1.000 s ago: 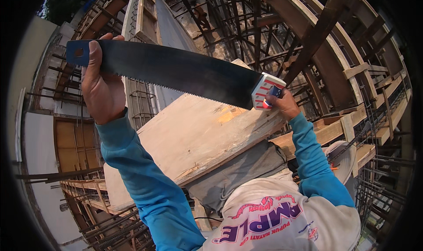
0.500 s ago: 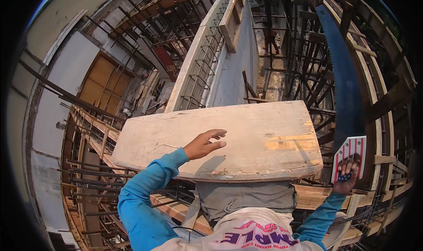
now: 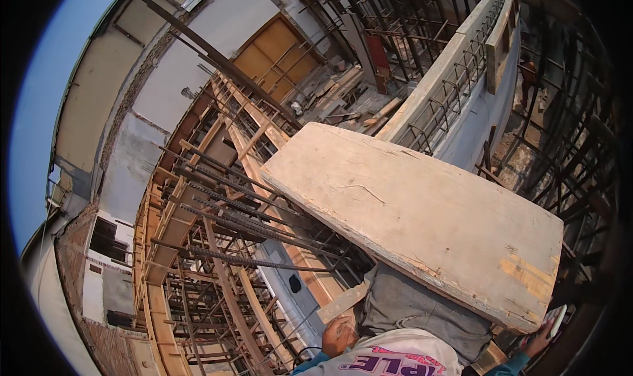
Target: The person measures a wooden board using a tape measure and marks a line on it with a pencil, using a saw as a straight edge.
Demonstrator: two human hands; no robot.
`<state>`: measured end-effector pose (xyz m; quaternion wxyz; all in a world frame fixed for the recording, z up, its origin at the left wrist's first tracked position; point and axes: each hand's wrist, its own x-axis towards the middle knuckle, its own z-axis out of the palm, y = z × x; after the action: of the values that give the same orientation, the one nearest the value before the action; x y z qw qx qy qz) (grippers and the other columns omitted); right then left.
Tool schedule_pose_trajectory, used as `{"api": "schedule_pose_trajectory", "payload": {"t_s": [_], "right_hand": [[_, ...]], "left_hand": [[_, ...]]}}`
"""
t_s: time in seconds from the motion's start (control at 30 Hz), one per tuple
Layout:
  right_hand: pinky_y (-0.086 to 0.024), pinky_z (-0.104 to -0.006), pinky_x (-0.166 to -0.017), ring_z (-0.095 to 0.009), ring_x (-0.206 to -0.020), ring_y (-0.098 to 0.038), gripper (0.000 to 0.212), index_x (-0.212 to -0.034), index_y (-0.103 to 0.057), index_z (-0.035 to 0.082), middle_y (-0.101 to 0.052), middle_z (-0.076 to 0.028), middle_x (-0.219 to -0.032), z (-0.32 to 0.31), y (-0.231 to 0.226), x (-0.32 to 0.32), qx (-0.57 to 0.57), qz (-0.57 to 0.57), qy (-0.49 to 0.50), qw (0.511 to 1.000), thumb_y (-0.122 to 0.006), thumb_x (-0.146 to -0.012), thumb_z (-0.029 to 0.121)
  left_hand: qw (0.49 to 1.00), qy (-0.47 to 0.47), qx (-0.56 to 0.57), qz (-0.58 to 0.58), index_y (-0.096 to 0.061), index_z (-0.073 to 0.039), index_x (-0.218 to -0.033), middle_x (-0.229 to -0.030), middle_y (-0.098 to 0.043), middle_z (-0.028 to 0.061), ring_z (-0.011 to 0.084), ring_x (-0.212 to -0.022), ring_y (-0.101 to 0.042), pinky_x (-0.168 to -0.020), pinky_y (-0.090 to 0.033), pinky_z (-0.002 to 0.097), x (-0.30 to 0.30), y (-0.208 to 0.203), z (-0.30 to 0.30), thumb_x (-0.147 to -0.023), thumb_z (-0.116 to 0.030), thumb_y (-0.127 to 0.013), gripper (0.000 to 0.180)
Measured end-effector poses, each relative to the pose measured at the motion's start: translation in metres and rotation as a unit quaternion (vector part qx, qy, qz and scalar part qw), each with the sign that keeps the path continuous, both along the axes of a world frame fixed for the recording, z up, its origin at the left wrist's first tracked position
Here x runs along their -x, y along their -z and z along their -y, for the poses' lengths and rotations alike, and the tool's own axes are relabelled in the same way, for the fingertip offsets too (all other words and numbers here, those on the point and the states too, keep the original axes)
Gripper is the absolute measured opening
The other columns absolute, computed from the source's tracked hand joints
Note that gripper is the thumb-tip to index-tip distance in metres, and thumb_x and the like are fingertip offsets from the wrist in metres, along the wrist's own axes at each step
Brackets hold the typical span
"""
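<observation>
A broad, pale wooden board lies across my lap, slanting from upper left to lower right, with a yellowish bare patch near its right end. Down by my left hip, my left hand is drawn in with its fingers curled, beside a short wood strip; what it holds, if anything, is hidden. At the board's lower right corner, my right hand grips the handsaw by its handle. Only the pale edge of that handle shows, and I cannot make out the blade.
Several ribbed steel bars stick out at left. Beyond the board runs a wall form with a rebar cage along its top. Timber formwork and scaffolding drop away on both sides. Another person stands far below at right.
The view has swung left, so the board looks tilted and sits farther right. My left hand has left its place above the board and come down to my hip. The saw is mostly out of sight.
</observation>
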<state>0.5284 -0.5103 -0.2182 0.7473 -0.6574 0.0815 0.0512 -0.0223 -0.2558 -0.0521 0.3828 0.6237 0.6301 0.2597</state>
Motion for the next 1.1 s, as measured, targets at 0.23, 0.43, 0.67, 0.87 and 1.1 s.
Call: {"api": "schedule_pose_trajectory", "payload": {"t_s": [0.23, 0.43, 0.67, 0.87, 1.1], "right_hand": [[-0.05, -0.0325, -0.08, -0.018, -0.095, -0.061, 0.049, -0.12, -0.056, -0.003, -0.062, -0.011, -0.109, -0.042, -0.053, 0.01, 0.068, -0.033, -0.042, 0.996, -0.065, -0.086, 0.032], [-0.045, -0.0296, -0.084, -0.017, -0.095, -0.058, 0.061, -0.118, -0.056, -0.005, -0.061, -0.012, -0.109, -0.059, -0.118, 0.021, 0.233, 0.022, -0.013, 0.972, -0.074, -0.077, 0.037], [-0.048, -0.0295, -0.082, -0.016, -0.088, -0.059, 0.055, -0.117, -0.055, -0.003, -0.063, -0.009, -0.101, -0.059, -0.11, 0.022, 0.216, 0.025, -0.177, 0.96, -0.077, -0.075, 0.024], [-0.047, -0.031, -0.083, -0.017, -0.093, -0.062, 0.046, -0.113, -0.061, -0.004, -0.066, -0.01, -0.104, -0.072, -0.113, 0.015, 0.242, 0.014, -0.226, 0.944, -0.072, -0.076, 0.022], [-0.049, -0.0333, -0.082, -0.021, -0.091, -0.065, 0.049, -0.109, -0.064, 0.0, -0.068, -0.013, -0.102, -0.072, -0.124, 0.01, 0.326, -0.015, -0.212, 0.921, -0.076, -0.072, 0.029]], "left_hand": [[0.985, -0.106, -0.084, -0.107, -0.062, 0.002, -0.1, -0.095, -0.062, 0.0149, 0.0232, -0.092, -0.06, -0.082, -0.048, 0.0321, 0.039, 0.068, 0.003, -0.086, -0.013, -0.059, 0.021], [0.976, -0.147, -0.162, 0.022, -0.059, 0.005, -0.101, -0.096, -0.056, 0.0153, 0.0239, -0.086, -0.055, -0.079, -0.045, 0.037, -0.058, 0.065, -0.04, -0.091, -0.016, -0.054, 0.024], [0.931, 0.2, -0.301, 0.063, -0.058, 0.001, -0.107, -0.108, -0.058, 0.0161, 0.0319, -0.106, -0.051, -0.094, -0.04, 0.0421, -0.189, -0.004, -0.247, -0.086, -0.013, -0.06, 0.026], [0.883, 0.374, -0.282, -0.022, -0.056, 0.0, -0.115, -0.119, -0.055, 0.0182, 0.0334, -0.115, -0.048, -0.099, -0.038, 0.0417, -0.302, 0.063, -0.358, -0.086, -0.028, -0.062, 0.041], [0.843, 0.443, -0.212, -0.218, -0.056, -0.005, -0.123, -0.128, -0.053, 0.0194, 0.0338, -0.121, -0.046, -0.105, -0.029, 0.0503, -0.37, 0.119, -0.419, -0.089, -0.056, -0.042, 0.063]]}}
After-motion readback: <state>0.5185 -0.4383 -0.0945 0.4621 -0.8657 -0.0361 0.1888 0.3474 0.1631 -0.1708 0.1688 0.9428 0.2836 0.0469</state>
